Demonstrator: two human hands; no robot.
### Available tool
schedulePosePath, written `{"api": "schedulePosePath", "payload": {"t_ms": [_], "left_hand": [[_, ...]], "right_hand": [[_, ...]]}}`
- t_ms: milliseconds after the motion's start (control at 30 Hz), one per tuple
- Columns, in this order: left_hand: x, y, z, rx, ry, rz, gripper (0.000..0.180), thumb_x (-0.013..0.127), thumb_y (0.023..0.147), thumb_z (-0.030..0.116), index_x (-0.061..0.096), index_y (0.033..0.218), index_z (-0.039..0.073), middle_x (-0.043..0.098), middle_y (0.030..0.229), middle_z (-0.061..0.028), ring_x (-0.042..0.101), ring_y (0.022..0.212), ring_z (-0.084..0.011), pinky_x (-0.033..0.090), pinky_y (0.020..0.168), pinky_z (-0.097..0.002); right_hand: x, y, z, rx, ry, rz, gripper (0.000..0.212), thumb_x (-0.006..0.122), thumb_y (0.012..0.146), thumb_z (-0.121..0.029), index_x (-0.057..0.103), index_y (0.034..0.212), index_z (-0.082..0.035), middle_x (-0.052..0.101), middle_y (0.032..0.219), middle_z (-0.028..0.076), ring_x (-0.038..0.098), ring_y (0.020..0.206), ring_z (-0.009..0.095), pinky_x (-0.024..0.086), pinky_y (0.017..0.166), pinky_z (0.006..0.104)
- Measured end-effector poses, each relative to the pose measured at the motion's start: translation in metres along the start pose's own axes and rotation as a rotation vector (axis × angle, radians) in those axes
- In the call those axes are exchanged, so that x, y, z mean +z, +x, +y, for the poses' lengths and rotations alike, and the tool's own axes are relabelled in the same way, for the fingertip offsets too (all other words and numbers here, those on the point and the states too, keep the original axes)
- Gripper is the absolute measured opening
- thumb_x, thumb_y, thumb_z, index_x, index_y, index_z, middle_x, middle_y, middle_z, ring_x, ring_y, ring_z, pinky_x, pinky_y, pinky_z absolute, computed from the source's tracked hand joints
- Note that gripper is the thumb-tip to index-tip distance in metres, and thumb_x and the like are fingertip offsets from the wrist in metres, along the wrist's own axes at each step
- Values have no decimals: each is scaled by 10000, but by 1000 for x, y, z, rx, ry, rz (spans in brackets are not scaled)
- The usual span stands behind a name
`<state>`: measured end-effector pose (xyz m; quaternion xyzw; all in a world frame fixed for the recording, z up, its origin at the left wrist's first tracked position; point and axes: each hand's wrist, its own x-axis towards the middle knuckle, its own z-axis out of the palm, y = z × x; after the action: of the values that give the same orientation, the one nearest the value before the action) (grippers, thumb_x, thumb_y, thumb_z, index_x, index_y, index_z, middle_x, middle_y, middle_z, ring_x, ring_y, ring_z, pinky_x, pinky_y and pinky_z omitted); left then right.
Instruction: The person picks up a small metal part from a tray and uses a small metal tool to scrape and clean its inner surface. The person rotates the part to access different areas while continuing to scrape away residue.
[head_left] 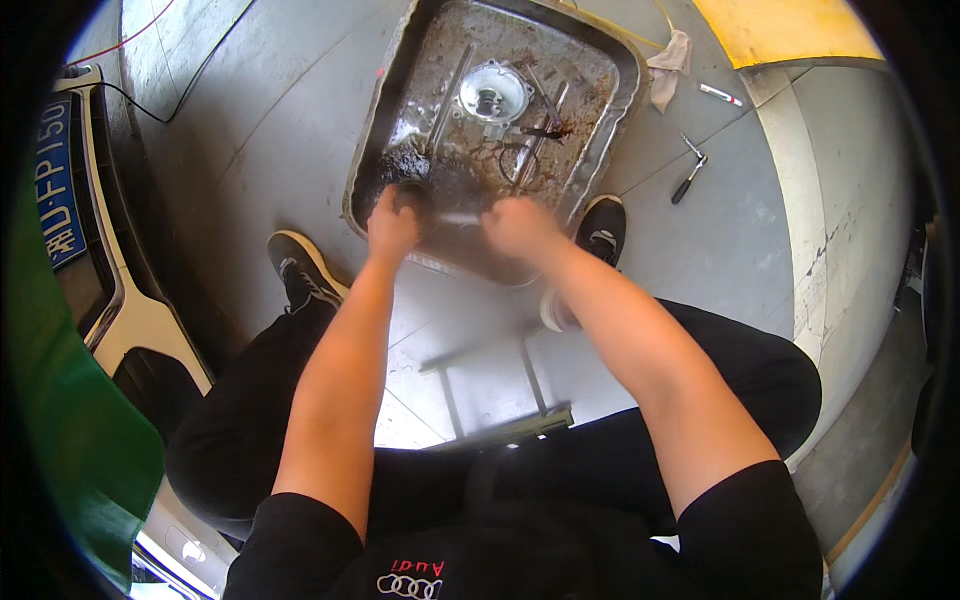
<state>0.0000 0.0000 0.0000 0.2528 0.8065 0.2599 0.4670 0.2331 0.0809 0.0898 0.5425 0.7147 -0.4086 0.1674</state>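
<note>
Over the near edge of a wide, oil-stained metal drip tray [372, 150], my left hand [393, 228] is closed round a dark part [412, 192], whose exact kind I cannot make out. My right hand [522, 232] is a fist beside it, smeared by motion. A pale blurred streak runs from that fist toward the dark part; what the fist grips is hidden. Farther back in the tray sits a round silver metal housing [495, 92], open side up. A dark, thin-handled item [540, 132] lies just below it. Wet, foamy liquid [405, 158] shines near my left hand.
On the grey floor at right lie a ratchet wrench [690, 168], a white marker [720, 95] and a rag [668, 68]. A yellow panel [790, 35] stands beyond. A car bumper [130, 290] with a green cover [80, 440] is at left. My shoes [300, 270] flank the tray.
</note>
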Motion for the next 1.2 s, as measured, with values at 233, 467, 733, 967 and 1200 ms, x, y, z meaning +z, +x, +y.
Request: {"api": "schedulePosePath", "payload": {"t_ms": [233, 467, 733, 967, 1200], "left_hand": [[-7, -29, 48, -51, -59, -73, 638, 474, 891, -14, 458, 1510, 141, 666, 1172, -110, 658, 788, -184, 654, 642, -395], [0, -13, 42, 299, -15, 93, 610, 505, 835, -10, 549, 1435, 89, 705, 1140, -202, 693, 1008, -303, 528, 925, -371], [-4, -22, 41, 403, -7, 73, 570, 554, 833, 3, 581, 1398, 72, 678, 1186, -228, 663, 1099, -346, 493, 966, -367], [-3, -19, 49, 382, 39, 46, 557, 561, 850, -4, 581, 1401, 82, 677, 1176, -226, 663, 1081, -354, 497, 957, -364], [-5, -12, 40, 439, -180, 93, 616, 518, 847, -57, 568, 1431, 131, 678, 1184, -152, 661, 1039, -240, 501, 932, -331]], "right_hand": [[-9, 4, 5, -375, -320, 296, 287, 572, 979, -339, 682, 938, -77, 717, 897, 157, 708, 817, 360, 568, 723, 481], [15, -12, 4, -58, 416, -106, 297, 621, 963, -326, 752, 958, -60, 731, 914, 162, 698, 841, 324, 543, 791, 451], [-19, 7, 13, -241, -93, 304, 252, 634, 938, -299, 734, 992, -74, 720, 902, 150, 698, 868, 353, 544, 759, 470], [-8, -18, 3, -194, -212, 164, 238, 577, 973, -301, 699, 998, -98, 702, 885, 153, 697, 840, 348, 537, 769, 510], [14, 2, 12, 265, 942, -424, 317, 685, 941, -352, 758, 1030, -56, 747, 852, 105, 701, 827, 222, 536, 759, 389]]}}
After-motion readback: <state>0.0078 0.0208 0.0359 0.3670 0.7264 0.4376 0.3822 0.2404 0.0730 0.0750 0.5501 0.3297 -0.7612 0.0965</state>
